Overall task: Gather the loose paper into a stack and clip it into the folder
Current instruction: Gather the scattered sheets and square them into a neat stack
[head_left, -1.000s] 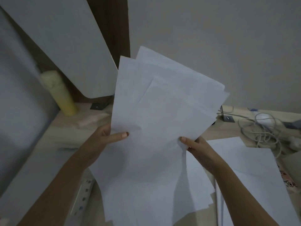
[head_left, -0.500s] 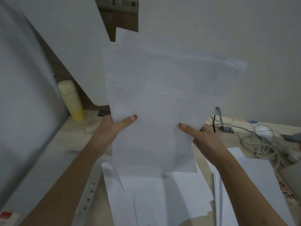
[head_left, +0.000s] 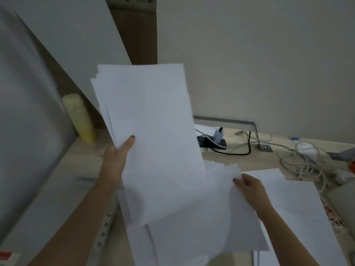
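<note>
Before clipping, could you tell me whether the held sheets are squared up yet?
Not yet: the sheets in the left hand show staggered upper-left corners.

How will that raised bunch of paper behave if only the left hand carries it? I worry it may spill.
The bunch of paper is probably floppy: loose thin sheets, pinched by the left hand at one edge only. Its top-left corners already fan out unevenly, so sheets could slide apart. It looks light, so weight is likely no problem.

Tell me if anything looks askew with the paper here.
Yes. The bundle in the left hand is fanned at its top left corner, edges not squared, and the sheets under the right hand lie overlapping crookedly.
</note>
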### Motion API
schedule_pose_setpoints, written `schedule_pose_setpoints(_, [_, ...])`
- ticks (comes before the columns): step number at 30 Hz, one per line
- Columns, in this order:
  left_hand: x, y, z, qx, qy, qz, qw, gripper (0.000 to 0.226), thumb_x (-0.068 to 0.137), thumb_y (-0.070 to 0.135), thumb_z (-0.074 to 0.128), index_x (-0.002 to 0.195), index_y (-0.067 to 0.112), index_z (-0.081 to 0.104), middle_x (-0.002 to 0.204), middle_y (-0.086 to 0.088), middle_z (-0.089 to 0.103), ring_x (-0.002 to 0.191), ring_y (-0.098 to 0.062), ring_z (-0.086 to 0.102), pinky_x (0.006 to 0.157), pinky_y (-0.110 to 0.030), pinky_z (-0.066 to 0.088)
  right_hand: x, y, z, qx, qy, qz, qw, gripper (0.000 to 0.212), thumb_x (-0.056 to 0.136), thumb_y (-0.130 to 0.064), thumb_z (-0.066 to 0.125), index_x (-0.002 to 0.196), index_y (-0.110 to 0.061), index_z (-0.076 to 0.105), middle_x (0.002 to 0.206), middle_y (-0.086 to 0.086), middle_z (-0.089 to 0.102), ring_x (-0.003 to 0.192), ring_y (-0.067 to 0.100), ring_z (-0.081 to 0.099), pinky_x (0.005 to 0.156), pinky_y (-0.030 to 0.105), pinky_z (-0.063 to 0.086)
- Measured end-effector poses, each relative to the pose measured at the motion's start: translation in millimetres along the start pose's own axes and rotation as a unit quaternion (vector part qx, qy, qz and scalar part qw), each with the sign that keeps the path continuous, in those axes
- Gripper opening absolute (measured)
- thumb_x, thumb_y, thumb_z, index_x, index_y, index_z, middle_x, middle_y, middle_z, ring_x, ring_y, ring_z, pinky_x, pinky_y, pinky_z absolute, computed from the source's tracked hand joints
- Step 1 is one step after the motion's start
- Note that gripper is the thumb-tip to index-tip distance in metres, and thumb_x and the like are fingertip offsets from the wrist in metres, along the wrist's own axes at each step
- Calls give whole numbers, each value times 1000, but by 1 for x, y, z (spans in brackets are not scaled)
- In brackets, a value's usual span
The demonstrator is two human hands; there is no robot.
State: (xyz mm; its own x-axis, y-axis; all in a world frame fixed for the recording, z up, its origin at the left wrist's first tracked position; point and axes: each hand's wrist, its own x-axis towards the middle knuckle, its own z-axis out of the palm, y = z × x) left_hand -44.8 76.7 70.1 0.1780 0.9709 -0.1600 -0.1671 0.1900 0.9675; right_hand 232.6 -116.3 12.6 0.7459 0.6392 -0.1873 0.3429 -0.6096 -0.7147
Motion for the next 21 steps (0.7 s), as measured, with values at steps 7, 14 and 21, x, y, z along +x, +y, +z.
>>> schedule_pose_setpoints(7, [6,-72,-30,89,62,-150,983,47,86,30,64,122,1,57,127,-9,57,115,-32,56,104,-46,40,-3,-26,-53,190,340,-2,921,20,94,-23,44,89,-7,55,81,10,53,76,22,49,70,36,39])
schedule_pose_setpoints(14, [-41,-137,-34,2,28,-291,956,44,95,13,49,136,1,42,139,-19,48,124,-39,47,104,-52,37,-22,-44,-12,457,175,79,868,22,93,-1,43,103,-14,58,88,-1,61,74,12,56,53,17,53])
schedule_pose_setpoints(21, [-51,-161,-44,-91,77,-323,939,61,84,49,55,138,24,39,134,-10,52,114,-34,54,95,-57,44,-62,14,100,334,22,218,917,21,94,-5,44,100,-13,62,85,10,55,79,28,51,71,38,47])
